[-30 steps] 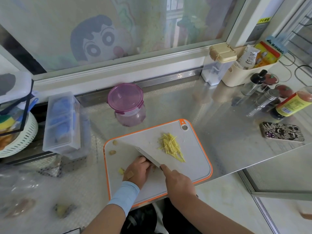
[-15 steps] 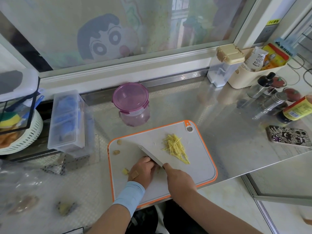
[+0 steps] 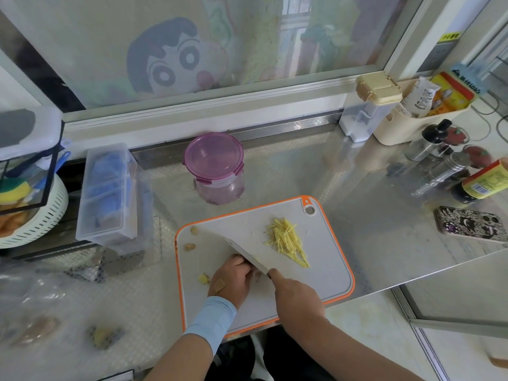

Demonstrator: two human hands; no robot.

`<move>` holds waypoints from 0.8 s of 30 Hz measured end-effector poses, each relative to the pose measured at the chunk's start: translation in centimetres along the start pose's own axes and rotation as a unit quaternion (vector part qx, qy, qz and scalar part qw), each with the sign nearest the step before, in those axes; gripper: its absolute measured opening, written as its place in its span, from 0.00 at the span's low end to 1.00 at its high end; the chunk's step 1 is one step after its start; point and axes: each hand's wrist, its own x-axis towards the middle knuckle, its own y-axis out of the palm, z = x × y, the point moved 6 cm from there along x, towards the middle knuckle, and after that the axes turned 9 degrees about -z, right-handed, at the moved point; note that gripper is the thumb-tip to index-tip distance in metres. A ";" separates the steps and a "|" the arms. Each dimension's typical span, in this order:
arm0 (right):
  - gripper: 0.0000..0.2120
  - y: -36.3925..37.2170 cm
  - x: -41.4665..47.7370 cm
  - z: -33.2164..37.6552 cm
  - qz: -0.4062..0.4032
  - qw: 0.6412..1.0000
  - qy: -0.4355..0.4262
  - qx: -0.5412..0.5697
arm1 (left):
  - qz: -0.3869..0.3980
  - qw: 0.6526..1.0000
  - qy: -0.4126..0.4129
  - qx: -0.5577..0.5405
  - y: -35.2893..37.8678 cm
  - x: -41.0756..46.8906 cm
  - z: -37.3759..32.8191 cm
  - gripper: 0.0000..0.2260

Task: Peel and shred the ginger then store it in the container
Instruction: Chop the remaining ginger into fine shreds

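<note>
Setting: steel tabletop [image 3: 357, 188] under a window with a cartoon figure on the glass [image 3: 176, 61].
Ginger, uncut: ginger piece [image 3: 257, 274] sits on the near-left part of the cutting board [image 3: 324, 276], mostly hidden between the left hand's fingers and the blade.
Ginger, cut: pile of ginger shreds [image 3: 287, 239] lies right of the blade, apart from it, on the board's far-right part.
Left hand [image 3: 233, 279]: fingers curled, knuckles against the blade's flat, pinning the piece down.
Right hand [image 3: 297, 295]: closed round the handle of the knife [image 3: 246, 253]; the handle itself is covered. The blade runs away and to the left, edge down at the board.
Scraps: small bits [image 3: 189, 246] lie along the board's left edge.
Container [image 3: 214, 163]: purple lid on, standing beyond the board, not touching it.
Periphery: clear box [image 3: 108, 193] to the left; bottles [image 3: 445, 171] and phone [image 3: 470, 224] to the right.
Change: against the two earlier frames, blade, both hands and pile hold nearly the same places; no visible growth of the pile.
Reading: shredding is in progress with small strokes. Peeling looks done. Storing has not begun, since the lid is unopened.
</note>
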 end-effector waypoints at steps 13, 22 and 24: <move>0.26 -0.3 1.0 0.7 0.000 1.000 -0.003 0.004 | 0.012 0.999 -0.037 0.011 0.2 -0.1 0.1 0.03; 0.23 -0.2 1.6 0.9 0.007 1.000 -0.006 0.013 | 0.009 0.999 -0.031 0.009 0.2 -0.2 0.0 0.02; 0.21 -0.2 2.0 1.4 0.002 1.000 -0.015 0.017 | 0.009 0.999 -0.036 0.011 0.2 -0.3 0.0 0.03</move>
